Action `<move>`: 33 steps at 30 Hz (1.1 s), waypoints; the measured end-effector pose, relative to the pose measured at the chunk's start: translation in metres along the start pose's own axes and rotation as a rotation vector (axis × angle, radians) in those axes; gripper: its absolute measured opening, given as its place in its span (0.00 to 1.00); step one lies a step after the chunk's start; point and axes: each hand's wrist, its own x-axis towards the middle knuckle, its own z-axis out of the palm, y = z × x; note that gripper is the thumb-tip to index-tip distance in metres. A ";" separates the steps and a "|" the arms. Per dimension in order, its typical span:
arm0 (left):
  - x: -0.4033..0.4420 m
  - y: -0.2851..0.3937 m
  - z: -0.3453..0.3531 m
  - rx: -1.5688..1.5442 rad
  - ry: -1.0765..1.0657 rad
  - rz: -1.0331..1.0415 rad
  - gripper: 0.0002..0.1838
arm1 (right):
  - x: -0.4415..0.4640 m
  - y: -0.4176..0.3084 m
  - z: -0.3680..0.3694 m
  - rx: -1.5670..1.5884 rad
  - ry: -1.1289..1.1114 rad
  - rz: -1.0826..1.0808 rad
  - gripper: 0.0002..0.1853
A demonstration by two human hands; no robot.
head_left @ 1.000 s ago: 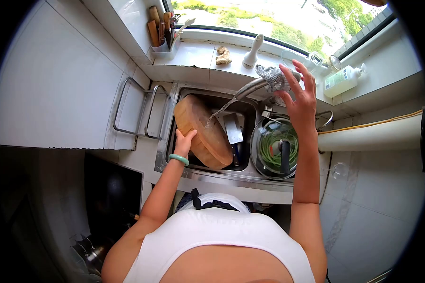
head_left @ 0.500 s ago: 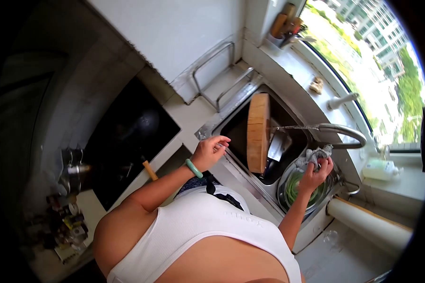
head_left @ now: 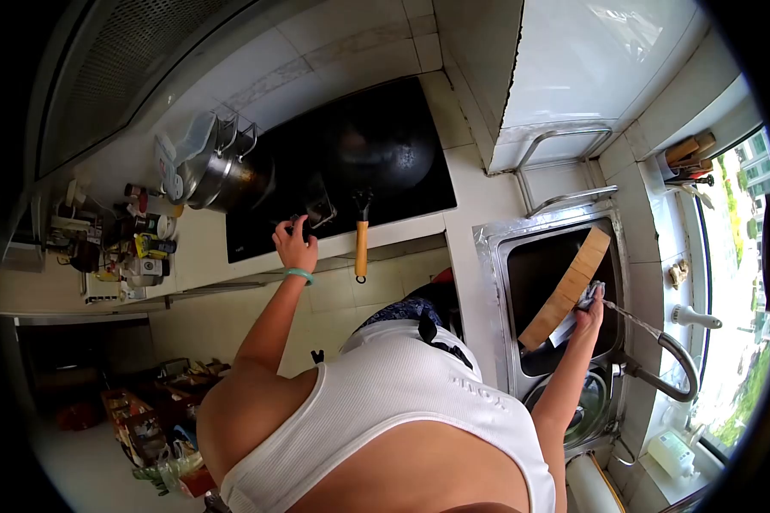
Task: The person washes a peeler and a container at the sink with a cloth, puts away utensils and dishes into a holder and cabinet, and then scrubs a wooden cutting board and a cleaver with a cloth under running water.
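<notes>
My left hand (head_left: 296,248), with a green bangle (head_left: 299,275) on its wrist, reaches to the front edge of the black cooktop (head_left: 419,192). Its fingers are bent but apart, holding nothing I can see, close to a small dark see-through object (head_left: 318,209). My right hand (head_left: 589,316) grips a grey cloth (head_left: 592,293) beside the thick wooden chopping board (head_left: 569,286), which stands on edge in the sink (head_left: 522,265). Water runs from the curved tap (head_left: 683,363) toward the cloth. A pale blade (head_left: 563,330) shows partly behind the board.
A dark wok (head_left: 381,158) with a wooden handle (head_left: 362,248) sits on the cooktop. Left of it stand a steel pot (head_left: 218,179) and several bottles and jars. A glass-covered bowl (head_left: 589,398) is by the sink's near end. A wire rack (head_left: 565,171) stands beyond the sink.
My view has turned left. The left hand has gone from beside the sink to the cooktop. My right hand has carried the cloth from above the bowl of greens to the board.
</notes>
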 end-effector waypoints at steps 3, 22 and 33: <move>0.024 -0.025 0.035 0.058 -0.102 -0.049 0.20 | 0.024 -0.034 -0.016 -0.002 -0.355 0.171 0.19; 0.078 0.006 0.038 -0.245 0.283 -0.100 0.14 | -0.090 0.007 0.058 -0.170 -0.096 -0.321 0.16; -0.031 0.253 -0.029 -0.925 -0.641 0.955 0.11 | -0.045 0.056 0.032 -0.806 0.094 -0.663 0.27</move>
